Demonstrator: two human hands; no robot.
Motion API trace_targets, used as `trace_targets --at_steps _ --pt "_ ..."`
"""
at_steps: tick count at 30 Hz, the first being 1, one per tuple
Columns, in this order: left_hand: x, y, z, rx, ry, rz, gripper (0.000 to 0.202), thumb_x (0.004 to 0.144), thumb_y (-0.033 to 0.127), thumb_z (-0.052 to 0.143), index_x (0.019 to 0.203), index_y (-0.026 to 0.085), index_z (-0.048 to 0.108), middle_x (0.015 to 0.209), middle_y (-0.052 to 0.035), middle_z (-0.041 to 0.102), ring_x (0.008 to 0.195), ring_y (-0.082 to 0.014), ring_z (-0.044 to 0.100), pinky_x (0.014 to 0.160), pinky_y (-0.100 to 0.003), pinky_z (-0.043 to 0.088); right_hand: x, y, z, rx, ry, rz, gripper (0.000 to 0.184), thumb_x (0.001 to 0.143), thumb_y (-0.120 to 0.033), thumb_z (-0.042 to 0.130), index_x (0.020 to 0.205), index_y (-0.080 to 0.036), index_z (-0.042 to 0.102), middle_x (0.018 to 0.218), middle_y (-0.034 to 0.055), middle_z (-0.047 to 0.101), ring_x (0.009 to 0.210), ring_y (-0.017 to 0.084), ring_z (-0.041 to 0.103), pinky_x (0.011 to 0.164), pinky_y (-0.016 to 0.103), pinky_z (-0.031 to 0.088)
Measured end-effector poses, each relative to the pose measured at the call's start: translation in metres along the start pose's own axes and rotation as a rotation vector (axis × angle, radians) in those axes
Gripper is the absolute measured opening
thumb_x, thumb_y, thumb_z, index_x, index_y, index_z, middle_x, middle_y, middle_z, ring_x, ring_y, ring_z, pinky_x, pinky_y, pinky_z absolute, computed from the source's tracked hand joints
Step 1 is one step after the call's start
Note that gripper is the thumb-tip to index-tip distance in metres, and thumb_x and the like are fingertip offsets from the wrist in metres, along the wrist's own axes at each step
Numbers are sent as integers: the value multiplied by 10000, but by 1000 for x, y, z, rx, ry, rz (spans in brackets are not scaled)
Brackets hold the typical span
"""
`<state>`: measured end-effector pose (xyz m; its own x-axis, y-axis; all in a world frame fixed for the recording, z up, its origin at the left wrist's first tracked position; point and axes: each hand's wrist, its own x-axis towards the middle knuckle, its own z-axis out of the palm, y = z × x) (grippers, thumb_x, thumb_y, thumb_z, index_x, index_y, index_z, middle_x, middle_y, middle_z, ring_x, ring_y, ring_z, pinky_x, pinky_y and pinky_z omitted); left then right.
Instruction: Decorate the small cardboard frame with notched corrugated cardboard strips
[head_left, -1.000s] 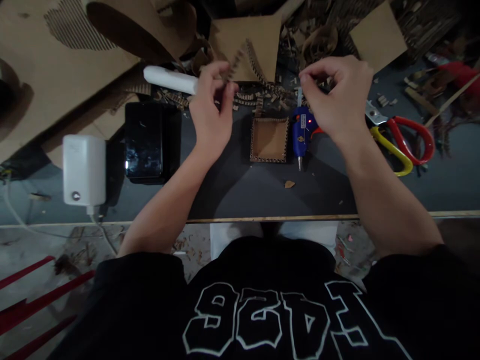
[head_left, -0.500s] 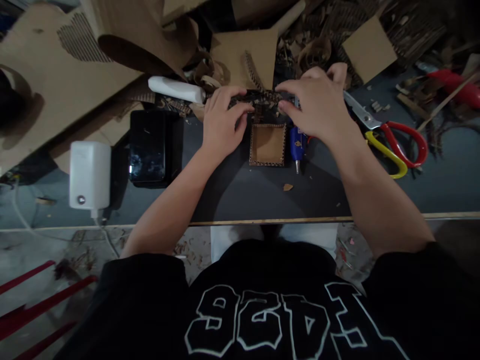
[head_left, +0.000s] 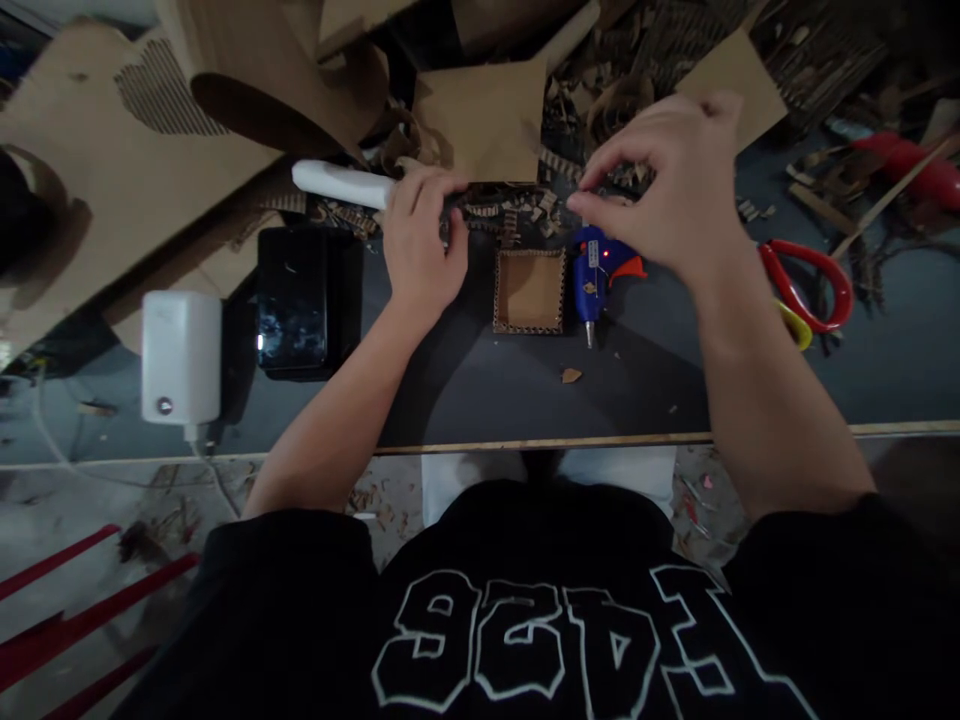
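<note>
A small, square, open brown cardboard tray edged with corrugated strip (head_left: 529,293) lies on the dark grey worktop (head_left: 480,405), between the person's two hands and a little nearer the body than either grip. The left hand (head_left: 425,240) is up and to the left of it, well clear of its walls, thumb and forefinger parted over loose brown cardboard scraps (head_left: 544,205); I see nothing in that grip. A smooth white cylinder (head_left: 341,184) runs up to the back of those fingers, though whether they touch I can't say.

The right hand (head_left: 667,185) is beyond the tray's far right corner, thumb and forefinger tips brought close together. Whether they pinch anything, I can't make out. Just below that grip, on the side toward the person, a blue glue gun with an orange trigger and a small red light (head_left: 591,280) lies right beside the tray, its metal nozzle pointing at the person. Scissors with one red and one yellow handle (head_left: 841,290) lie to the right of the forearm, which hides their blades.

Past the tray is a flat tan cardboard panel (head_left: 484,120). A glossy black rectangular device (head_left: 292,300) sits left of the left hand.
</note>
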<state>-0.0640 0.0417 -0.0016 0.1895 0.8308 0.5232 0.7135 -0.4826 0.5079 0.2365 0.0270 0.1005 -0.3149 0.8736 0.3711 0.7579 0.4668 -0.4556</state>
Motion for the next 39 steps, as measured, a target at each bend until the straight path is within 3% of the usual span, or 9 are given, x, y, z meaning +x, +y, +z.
trace_targets --at_steps 4,8,11,15,19,21,25,29,39 --pt "5 -2 3 -62 47 83 645 1113 718 207 1548 363 523 1618 -34 615 1582 -276 461 1415 -605 276 -8 1 -11 238 97 -39 248 908 -491 851 763 -328 732 920 35 822 984 310 765 947 499 586" --pt "7 24 -7 -91 -52 124 766 1015 864 346 1590 393 530 1642 -43 627 1624 -332 457 1404 -608 314 -12 -10 -13 478 8 -100 289 885 -589 885 787 -362 735 960 9 833 976 295 774 942 482 601" --pt "4 47 -19 -216 -91 137 739 976 914 330 1461 462 656 1450 -56 759 1526 -335 590 1314 -554 457 -11 -10 -14 550 17 -112 429 830 -741 882 745 -352 722 976 40 839 975 313 778 926 502 610" --pt "0 60 -23 -382 -99 78 654 1018 876 356 1170 406 785 951 -50 808 1081 -304 785 1088 -522 618 -10 9 -17 608 66 -168 351 825 -595 959 743 -337 736 921 34 823 910 278 767 843 449 601" --pt "-1 56 -18 -238 -131 10 700 998 906 404 1118 336 793 1045 -73 814 1118 -291 789 1079 -513 647 -11 22 -19 397 177 -162 520 949 -594 806 619 -314 519 686 34 628 714 240 646 708 424 495" --pt "-1 55 -16 -230 -130 29 663 1010 875 449 1126 329 807 1089 -72 833 1151 -291 784 1100 -514 641 -13 16 -19 230 222 -165 515 1014 -601 684 635 -321 476 683 53 607 752 265 649 776 459 514" --pt "-4 59 -14 -225 -157 24 580 1011 832 524 1141 358 832 1107 -65 860 1166 -299 788 1094 -525 644 -14 -15 -11 54 -14 -171 287 970 -616 683 1002 -334 723 1116 89 818 1197 389 721 1142 601 466" --pt "-7 64 -12 -319 -169 64 538 1014 806 561 1195 375 825 1148 -72 854 1191 -310 794 1077 -539 655 -14 -27 4 117 -281 -38 233 924 -603 728 1034 -402 772 1157 45 841 1323 385 689 1112 581 509" --pt "-6 53 -8 -304 -97 5 574 986 838 586 1198 361 824 1108 -61 819 1117 -292 807 1021 -508 682 -20 -14 8 -12 -245 0 341 1001 -625 665 1145 -360 823 1118 37 866 1156 364 775 983 471 571"
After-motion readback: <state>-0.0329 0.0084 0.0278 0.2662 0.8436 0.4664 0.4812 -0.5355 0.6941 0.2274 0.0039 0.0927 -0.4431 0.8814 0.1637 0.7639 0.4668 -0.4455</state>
